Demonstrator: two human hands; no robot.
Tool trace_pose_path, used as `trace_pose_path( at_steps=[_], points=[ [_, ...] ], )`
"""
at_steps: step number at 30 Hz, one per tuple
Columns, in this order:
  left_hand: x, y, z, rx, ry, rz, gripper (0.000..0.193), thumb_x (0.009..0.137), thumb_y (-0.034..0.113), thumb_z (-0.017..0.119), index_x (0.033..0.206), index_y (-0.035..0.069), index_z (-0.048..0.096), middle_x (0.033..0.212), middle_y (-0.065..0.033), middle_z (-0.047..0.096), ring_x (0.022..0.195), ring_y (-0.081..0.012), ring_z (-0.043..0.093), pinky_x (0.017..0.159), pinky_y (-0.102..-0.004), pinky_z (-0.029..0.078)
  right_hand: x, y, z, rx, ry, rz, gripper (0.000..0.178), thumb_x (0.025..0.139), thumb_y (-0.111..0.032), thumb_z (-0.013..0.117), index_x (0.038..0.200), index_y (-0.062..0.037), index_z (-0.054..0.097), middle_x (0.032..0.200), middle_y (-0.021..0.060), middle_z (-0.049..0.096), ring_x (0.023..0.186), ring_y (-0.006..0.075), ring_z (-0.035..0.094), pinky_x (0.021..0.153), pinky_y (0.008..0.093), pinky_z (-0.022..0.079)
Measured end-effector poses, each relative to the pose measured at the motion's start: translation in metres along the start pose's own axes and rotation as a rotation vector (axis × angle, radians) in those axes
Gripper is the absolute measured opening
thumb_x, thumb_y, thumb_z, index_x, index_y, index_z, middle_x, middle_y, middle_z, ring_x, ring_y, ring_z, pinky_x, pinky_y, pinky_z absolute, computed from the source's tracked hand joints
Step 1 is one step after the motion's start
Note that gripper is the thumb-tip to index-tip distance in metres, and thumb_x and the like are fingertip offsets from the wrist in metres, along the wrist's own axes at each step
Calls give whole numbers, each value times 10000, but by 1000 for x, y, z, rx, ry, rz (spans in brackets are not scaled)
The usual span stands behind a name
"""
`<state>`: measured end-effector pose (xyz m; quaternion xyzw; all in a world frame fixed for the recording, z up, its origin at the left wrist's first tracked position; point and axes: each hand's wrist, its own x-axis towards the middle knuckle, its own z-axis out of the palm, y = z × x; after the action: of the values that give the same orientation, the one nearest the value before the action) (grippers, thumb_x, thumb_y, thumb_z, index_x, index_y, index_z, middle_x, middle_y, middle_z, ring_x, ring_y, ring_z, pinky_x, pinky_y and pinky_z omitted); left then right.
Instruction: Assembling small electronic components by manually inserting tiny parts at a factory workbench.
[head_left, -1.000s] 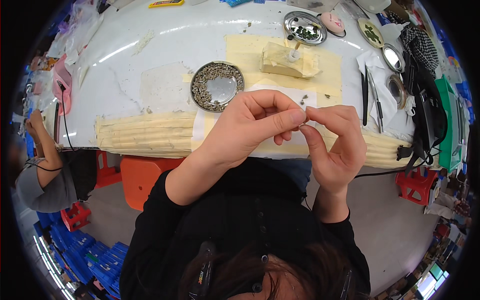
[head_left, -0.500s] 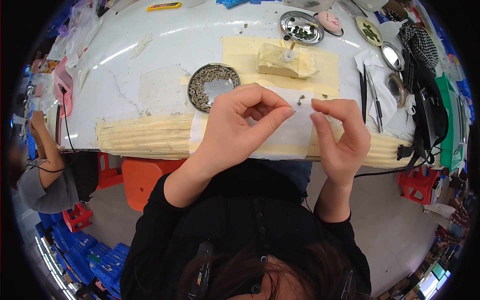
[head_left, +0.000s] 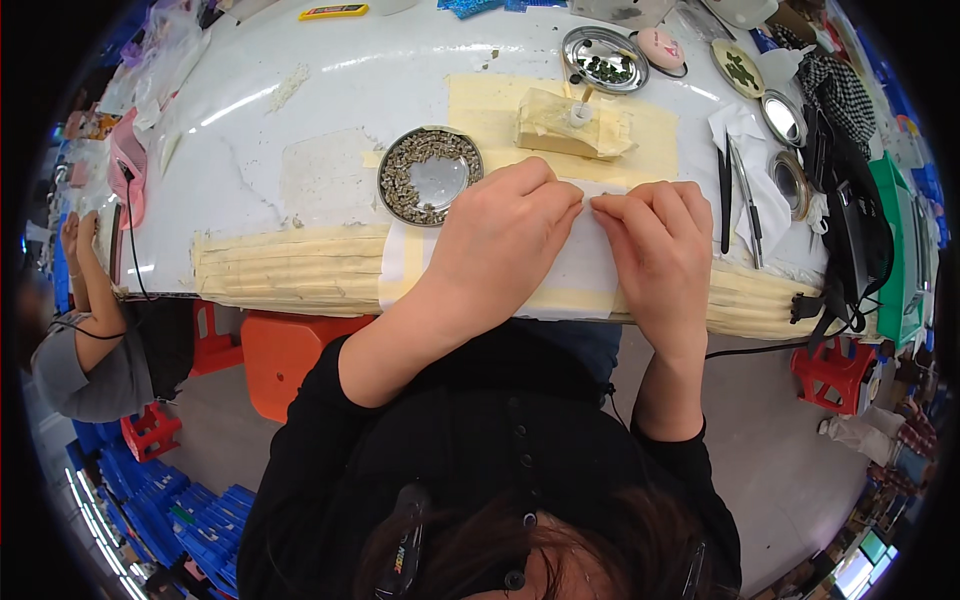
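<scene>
My left hand (head_left: pixel 508 240) and my right hand (head_left: pixel 662 245) are close together above a white sheet (head_left: pixel 575 285) at the table's front edge. Each has thumb and forefinger pinched, the tips facing across a narrow gap. Whatever the pinches hold is too small or hidden to make out. Just left of my left hand lies a round metal dish (head_left: pixel 438 183), with many small grey-brown pieces heaped around its bare middle. Beyond my hands rests a tape-wrapped block (head_left: pixel 560 138) bearing a small white cup (head_left: pixel 580 114) with a stick.
Black tweezers (head_left: pixel 724 200) and a slim pen-like tool (head_left: pixel 748 205) lie right of my right hand on white tissue. Farther back are a metal plate (head_left: pixel 568 47) with dark green bits and a yellow dish (head_left: pixel 722 68). Another person's arm (head_left: pixel 95 285) shows at far left.
Both hands have turned knuckles-up and come closer together. Their pinches now nearly meet, covering the small bits that lay on the white sheet between them.
</scene>
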<state>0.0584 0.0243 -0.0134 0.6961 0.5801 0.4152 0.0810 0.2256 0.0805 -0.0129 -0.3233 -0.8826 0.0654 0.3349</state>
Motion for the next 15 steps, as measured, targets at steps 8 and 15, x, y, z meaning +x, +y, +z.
trace_pose_path(
  at_steps=[8, 15],
  points=[
    [-4, 9, -12, -621, -22, -287, 164, 862, -6, 658, 1023, -22, 684, 885, -90, 675, 798, -127, 660, 673, -241, 526, -1, -13, -7, 445, 166, 195, 108, 791, 31, 691, 881, -18, 656, 835, 55, 645, 757, 197, 576, 699, 290, 456],
    [-12, 11, -16, -698, 50, -209, 202, 853, -67, 641, 1051, -39, 670, 985, -114, 670, 897, -163, 672, 787, -258, 549, -7, -25, 0, 951, 148, 367, 161, 857, 48, 653, 1017, 46, 672, 934, 83, 686, 797, 123, 611, 735, 259, 489]
  ],
)
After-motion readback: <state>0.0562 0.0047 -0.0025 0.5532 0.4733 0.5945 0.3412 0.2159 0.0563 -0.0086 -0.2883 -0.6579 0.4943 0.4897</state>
